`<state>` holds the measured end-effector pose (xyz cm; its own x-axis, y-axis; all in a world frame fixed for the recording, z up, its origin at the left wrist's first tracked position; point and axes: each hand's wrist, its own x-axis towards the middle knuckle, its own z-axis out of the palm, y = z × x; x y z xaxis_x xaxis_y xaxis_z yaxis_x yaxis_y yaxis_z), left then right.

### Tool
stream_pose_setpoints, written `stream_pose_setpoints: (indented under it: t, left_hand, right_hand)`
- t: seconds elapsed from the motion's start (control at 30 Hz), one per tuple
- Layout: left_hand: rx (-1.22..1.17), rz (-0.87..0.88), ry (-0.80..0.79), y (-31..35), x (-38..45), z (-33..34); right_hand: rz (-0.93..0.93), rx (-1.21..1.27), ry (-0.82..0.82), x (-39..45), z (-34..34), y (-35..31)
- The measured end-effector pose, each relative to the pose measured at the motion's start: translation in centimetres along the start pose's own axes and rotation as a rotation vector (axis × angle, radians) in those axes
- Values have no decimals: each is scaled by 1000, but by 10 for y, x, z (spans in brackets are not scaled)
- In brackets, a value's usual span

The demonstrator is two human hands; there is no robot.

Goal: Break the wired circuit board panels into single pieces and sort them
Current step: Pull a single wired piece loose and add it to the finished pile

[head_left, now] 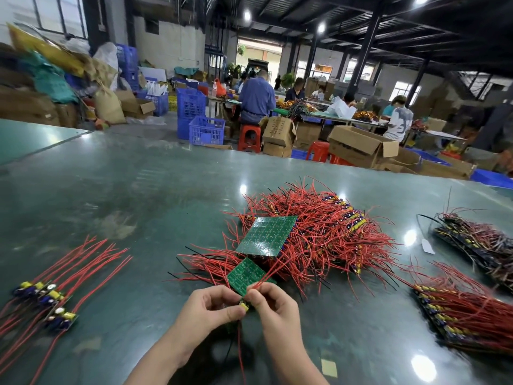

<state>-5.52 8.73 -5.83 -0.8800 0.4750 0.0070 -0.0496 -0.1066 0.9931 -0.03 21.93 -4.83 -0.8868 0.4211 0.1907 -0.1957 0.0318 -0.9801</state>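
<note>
While both hands meet over the near edge of the bench [138,190], a small green panel strip [245,275] is held up between them, solder side toward the camera. The left hand [213,307] has its fingers curled and pinching the end piece, where a yellow component [244,306] shows, and the right hand [270,302] pinches the rest of the strip along with a few red leads. Just beyond lies the heap of unbroken wired panels [311,232], with one larger green panel [266,236] resting face down on top. Singles already broken off lie in a row at the far left [45,304], their red wires fanned away; more stacks sit at the right [466,312].

To snap cleanly, I judge the thumbs should sit close to either side of the score line, so the bend falls there and not across a component. The leads under the right fingers look worth freeing first, since a tug could strain a solder joint. A short, firm flex should do better than twisting.
</note>
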Motion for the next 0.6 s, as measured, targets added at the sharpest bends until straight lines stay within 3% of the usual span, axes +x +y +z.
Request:
stream_pose_setpoints:
  t: [0.13, 0.3, 0.47, 0.6]
  left_hand:
    - [20, -12, -18, 2, -1, -4]
    - [88, -34, -30, 2, -3, -6]
    - [103, -54, -40, 0, -3, -5]
    - [22, -8, 89, 10, -5, -6]
  right_hand:
    - [30, 10, -87, 2, -3, -2]
    - [49, 50, 51, 10, -14, -3]
    - [26, -119, -20, 17, -25, -5]
    - [-97, -279, 43, 25, -38, -4]
